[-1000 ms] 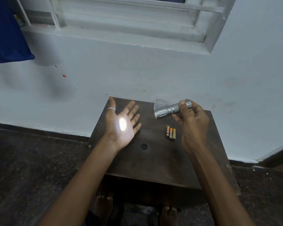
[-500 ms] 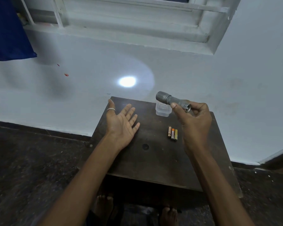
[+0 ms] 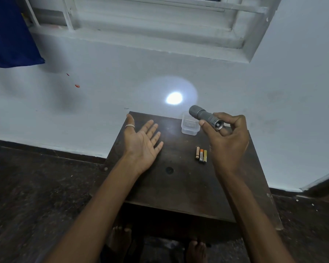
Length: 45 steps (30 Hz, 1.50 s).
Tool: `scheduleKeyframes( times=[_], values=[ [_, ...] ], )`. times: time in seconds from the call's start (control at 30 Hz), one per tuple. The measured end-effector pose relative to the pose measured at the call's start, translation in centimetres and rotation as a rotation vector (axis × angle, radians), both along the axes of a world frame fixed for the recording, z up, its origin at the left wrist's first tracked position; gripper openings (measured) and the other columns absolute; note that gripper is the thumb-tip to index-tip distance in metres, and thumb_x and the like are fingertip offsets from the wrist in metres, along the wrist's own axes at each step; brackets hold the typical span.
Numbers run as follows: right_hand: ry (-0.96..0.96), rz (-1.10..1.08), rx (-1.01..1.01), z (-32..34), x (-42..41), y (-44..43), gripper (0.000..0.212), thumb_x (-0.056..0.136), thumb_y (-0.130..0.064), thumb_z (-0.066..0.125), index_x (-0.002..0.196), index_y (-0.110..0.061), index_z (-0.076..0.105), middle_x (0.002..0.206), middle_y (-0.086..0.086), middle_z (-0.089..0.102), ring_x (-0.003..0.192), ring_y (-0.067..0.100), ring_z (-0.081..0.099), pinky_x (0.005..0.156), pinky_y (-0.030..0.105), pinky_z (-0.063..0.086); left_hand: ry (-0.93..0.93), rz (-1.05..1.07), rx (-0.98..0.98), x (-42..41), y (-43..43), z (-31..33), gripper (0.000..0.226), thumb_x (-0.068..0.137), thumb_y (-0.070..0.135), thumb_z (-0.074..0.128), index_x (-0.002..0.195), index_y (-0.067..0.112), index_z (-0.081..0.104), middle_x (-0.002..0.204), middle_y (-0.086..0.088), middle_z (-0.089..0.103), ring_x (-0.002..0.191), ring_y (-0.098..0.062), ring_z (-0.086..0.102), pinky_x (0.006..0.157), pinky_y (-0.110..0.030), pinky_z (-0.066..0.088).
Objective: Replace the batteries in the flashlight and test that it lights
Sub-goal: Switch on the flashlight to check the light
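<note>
A pale wall [image 3: 254, 88] fills the far side, with a white window frame [image 3: 160, 25] at its top and a bright light spot [image 3: 174, 98] inside a fainter halo low on it. A dark speckled floor [image 3: 36, 186] runs below, and a blue cloth [image 3: 10, 35] hangs at the upper left. A dark wooden table [image 3: 188, 190] stands against the wall, with 2 bare feet [image 3: 120, 238] under its near edge. The left hand [image 3: 142, 143] lies palm up over the table's left part, fingers straight and relaxed, holding nothing; whether it rests on the wood I cannot tell. The right hand [image 3: 229, 147] is raised over the far right part, thumb and curled fingers pinching the rear end of the flashlight [image 3: 204, 116]. A clear plastic container [image 3: 189, 126] sits at the far edge, just beneath the flashlight's head in this view. The grey flashlight is held in the air above the table, its long axis running from the tail cap – which faces the camera – up and to the left, so the head points at the wall toward the lit spot. 3 batteries [image 3: 201, 155] lie side by side on the table, touching, long axes pointing roughly toward the wall – just left of the right hand. A silver ring [image 3: 129, 126] circles the left thumb.
</note>
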State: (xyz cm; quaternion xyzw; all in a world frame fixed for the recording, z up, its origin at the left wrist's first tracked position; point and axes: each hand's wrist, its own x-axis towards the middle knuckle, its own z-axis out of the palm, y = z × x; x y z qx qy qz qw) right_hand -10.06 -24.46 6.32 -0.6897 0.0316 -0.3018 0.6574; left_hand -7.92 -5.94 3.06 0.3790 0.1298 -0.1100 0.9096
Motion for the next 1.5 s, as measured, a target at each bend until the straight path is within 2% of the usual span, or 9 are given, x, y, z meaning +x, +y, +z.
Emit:
scheduleKeyframes(
  times=[0.13,0.23,0.4,0.5,0.6,0.8,1.17,1.3,1.5],
  values=[
    [0.019,0.010,-0.026,0.4,-0.1,0.0,0.034,0.078,-0.003,0.082,0.106,-0.010,0.065,0.090,-0.013,0.069,0.074,-0.002,0.071,0.067,0.009,0.051,0.011,-0.001,0.008,0.0,0.1,0.0,0.088,0.086,0.080,0.029,0.149,0.020,0.042,0.156,-0.001,0.040,0.147,-0.021,0.029,0.120,-0.046,0.020],
    [0.048,0.023,-0.012,0.4,-0.1,0.1,0.040,0.079,-0.008,0.083,0.114,-0.011,0.064,0.090,-0.009,0.069,0.069,-0.002,0.069,0.067,0.012,0.052,0.018,-0.010,0.015,0.0,0.1,0.2,0.088,0.086,0.080,0.028,0.148,0.019,0.042,0.156,-0.001,0.040,0.147,-0.020,0.029,0.120,-0.046,0.020],
    [0.113,0.046,0.197,0.3,0.3,-0.2,0.044,0.081,-0.012,0.082,0.118,-0.010,0.059,0.088,0.005,0.072,0.075,0.008,0.072,0.075,0.033,0.061,0.032,-0.025,-0.025,0.0,0.0,0.5,0.088,0.087,0.078,0.029,0.148,0.016,0.042,0.157,-0.002,0.039,0.149,-0.021,0.025,0.121,-0.047,0.016],
    [0.129,0.051,0.367,0.3,0.5,-0.5,0.042,0.084,-0.013,0.080,0.118,-0.005,0.057,0.087,0.007,0.072,0.076,0.012,0.073,0.070,0.031,0.060,0.029,-0.044,-0.033,0.0,0.1,0.4,0.087,0.086,0.078,0.030,0.145,0.016,0.047,0.154,-0.002,0.043,0.148,-0.020,0.027,0.121,-0.046,0.018],
    [0.132,0.059,0.451,0.2,0.6,-0.8,0.035,0.086,-0.013,0.078,0.112,-0.006,0.056,0.074,-0.004,0.072,0.075,0.012,0.073,0.072,0.034,0.062,0.018,-0.061,-0.029,-0.1,0.2,0.3,0.088,0.085,0.080,0.029,0.144,0.017,0.048,0.154,-0.001,0.044,0.148,-0.019,0.028,0.120,-0.046,0.018],
    [0.115,0.051,0.456,0.3,0.6,-0.9,0.030,0.085,-0.014,0.078,0.105,-0.007,0.057,0.072,-0.003,0.072,0.079,0.017,0.074,0.073,0.035,0.062,0.005,-0.071,-0.056,-0.3,0.1,0.3,0.090,0.085,0.080,0.029,0.147,0.016,0.044,0.154,-0.001,0.042,0.148,-0.021,0.027,0.121,-0.048,0.017],
    [0.112,0.022,0.454,0.2,0.9,-1.2,0.039,0.083,-0.014,0.081,0.111,-0.001,0.057,0.082,0.009,0.074,0.078,0.020,0.076,0.070,0.035,0.062,0.003,-0.068,-0.112,-0.1,0.2,0.4,0.089,0.084,0.080,0.031,0.146,0.018,0.045,0.152,-0.002,0.046,0.147,-0.022,0.030,0.121,-0.049,0.015],
    [0.112,0.027,0.404,0.1,0.9,-1.2,0.029,0.083,-0.013,0.080,0.103,-0.006,0.060,0.080,0.005,0.074,0.079,0.022,0.075,0.073,0.037,0.063,0.012,-0.060,-0.110,-0.1,0.2,0.4,0.090,0.083,0.081,0.031,0.145,0.017,0.046,0.151,-0.002,0.047,0.146,-0.022,0.031,0.121,-0.049,0.016],
    [0.115,0.031,0.393,-0.1,0.8,-0.8,0.027,0.085,-0.014,0.079,0.101,-0.001,0.062,0.074,0.001,0.072,0.073,0.016,0.074,0.068,0.032,0.061,0.013,-0.061,-0.109,-0.1,0.2,0.3,0.092,0.082,0.082,0.030,0.145,0.017,0.046,0.151,-0.002,0.047,0.146,-0.022,0.031,0.121,-0.049,0.017]
  ],
)
